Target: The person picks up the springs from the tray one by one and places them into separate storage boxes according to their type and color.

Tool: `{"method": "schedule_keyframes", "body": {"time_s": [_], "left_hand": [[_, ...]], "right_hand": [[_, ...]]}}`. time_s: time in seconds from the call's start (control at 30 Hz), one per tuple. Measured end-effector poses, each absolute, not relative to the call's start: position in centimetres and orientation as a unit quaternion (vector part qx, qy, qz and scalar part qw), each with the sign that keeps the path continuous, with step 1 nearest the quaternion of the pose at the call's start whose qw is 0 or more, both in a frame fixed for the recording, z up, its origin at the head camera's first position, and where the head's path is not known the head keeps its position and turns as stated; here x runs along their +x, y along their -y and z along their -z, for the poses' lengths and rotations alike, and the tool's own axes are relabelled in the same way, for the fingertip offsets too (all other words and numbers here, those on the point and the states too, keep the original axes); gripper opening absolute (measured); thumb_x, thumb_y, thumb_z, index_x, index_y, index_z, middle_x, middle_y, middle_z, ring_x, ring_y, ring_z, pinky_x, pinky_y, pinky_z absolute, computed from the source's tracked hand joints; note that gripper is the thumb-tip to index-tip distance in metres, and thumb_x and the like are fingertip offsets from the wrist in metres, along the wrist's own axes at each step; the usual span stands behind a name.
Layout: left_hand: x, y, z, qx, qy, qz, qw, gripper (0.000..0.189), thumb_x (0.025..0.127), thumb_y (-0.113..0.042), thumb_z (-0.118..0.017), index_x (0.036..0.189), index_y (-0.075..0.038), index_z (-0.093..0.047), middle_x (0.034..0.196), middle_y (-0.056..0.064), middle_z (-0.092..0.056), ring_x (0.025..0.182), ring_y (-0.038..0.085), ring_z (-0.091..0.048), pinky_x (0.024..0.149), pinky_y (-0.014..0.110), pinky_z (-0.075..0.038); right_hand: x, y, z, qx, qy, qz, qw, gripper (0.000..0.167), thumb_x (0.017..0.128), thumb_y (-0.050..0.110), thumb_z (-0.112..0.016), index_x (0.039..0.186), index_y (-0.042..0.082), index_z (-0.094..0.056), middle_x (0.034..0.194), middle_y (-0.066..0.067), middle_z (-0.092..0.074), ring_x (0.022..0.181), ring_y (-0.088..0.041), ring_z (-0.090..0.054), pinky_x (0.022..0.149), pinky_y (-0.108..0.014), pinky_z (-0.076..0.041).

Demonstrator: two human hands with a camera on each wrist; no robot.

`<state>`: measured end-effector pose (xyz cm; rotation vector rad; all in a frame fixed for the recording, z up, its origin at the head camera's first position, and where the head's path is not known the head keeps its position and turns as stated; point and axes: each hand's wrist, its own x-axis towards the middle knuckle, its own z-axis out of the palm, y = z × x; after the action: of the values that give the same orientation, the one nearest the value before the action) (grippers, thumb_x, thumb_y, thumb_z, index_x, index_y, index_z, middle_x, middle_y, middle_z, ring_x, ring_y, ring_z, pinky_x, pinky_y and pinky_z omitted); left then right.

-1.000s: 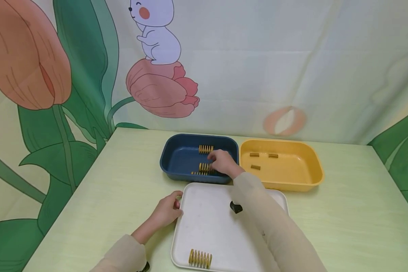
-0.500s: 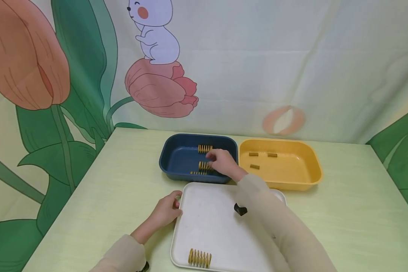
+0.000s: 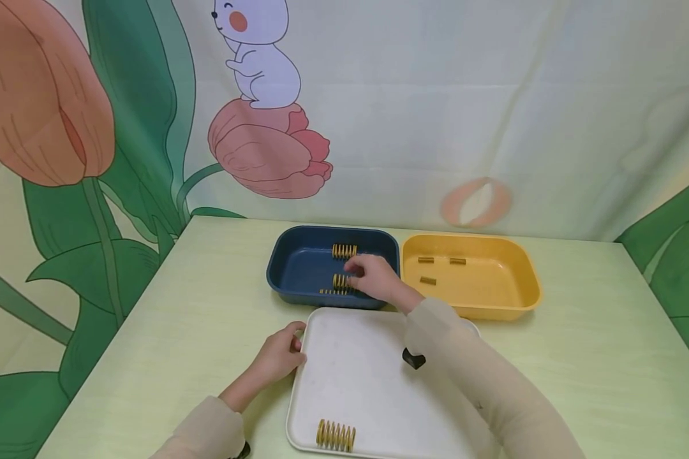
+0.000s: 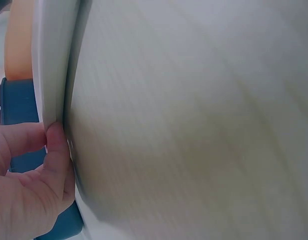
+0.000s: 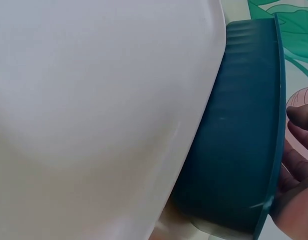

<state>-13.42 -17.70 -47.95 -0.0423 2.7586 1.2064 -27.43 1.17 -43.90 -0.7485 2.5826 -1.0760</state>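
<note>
In the head view, my left hand is at the left edge of a white tray; the left wrist view shows its thumb and finger pinching the tray's rim. A large gold coil spring lies in the tray's near left corner. My right hand reaches into the navy blue bin, fingers curved and apart, one overlapping the right end of a gold spring. Another gold spring lies farther back there, and a third shows partly above the front wall. That wall hides some fingertips in the right wrist view.
A yellow bin stands right beside the blue one and holds 3 small springs. Both bins are behind the tray on a pale green table. A printed curtain hangs behind the table.
My right hand stays over the springs in the blue bin, while its forearm has swung a little to the right. My left hand keeps its place at the tray edge.
</note>
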Motion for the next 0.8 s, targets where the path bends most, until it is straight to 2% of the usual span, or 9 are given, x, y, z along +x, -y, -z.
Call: {"method": "schedule_keyframes", "body": {"time_s": [0.2, 0.4, 0.8], "left_hand": [[-13.4, 17.6, 47.8, -0.016, -0.914, -0.400, 0.066, 0.048, 0.069, 0.006, -0.056, 0.116, 0.000, -0.047, 0.073, 0.006, -0.048, 0.056, 0.012, -0.044, 0.049, 0.022, -0.040], [-13.4, 17.6, 47.8, -0.019, -0.913, -0.403, 0.067, 0.048, 0.069, 0.007, -0.057, 0.116, 0.000, -0.047, 0.073, 0.006, -0.047, 0.055, 0.012, -0.044, 0.048, 0.022, -0.041], [-13.4, 17.4, 47.6, -0.019, -0.913, -0.402, 0.070, 0.048, 0.070, 0.007, -0.057, 0.116, 0.000, -0.047, 0.073, 0.006, -0.047, 0.056, 0.012, -0.044, 0.048, 0.022, -0.040]], "right_hand": [[-26.6, -1.7, 43.3, -0.283, -0.882, 0.360, 0.112, 0.022, 0.081, 0.013, -0.059, 0.102, 0.006, -0.060, 0.095, -0.003, -0.059, 0.081, -0.013, -0.052, 0.072, -0.025, -0.047], [-25.6, -2.2, 42.5, -0.288, -0.879, 0.359, 0.121, 0.025, 0.081, 0.013, -0.060, 0.105, 0.006, -0.061, 0.102, -0.003, -0.059, 0.086, -0.016, -0.052, 0.077, -0.028, -0.046], [-24.3, -3.1, 41.7, -0.336, -0.869, 0.345, 0.114, 0.027, 0.081, 0.015, -0.060, 0.105, 0.005, -0.060, 0.105, -0.008, -0.060, 0.087, -0.020, -0.053, 0.074, -0.027, -0.045]]}}
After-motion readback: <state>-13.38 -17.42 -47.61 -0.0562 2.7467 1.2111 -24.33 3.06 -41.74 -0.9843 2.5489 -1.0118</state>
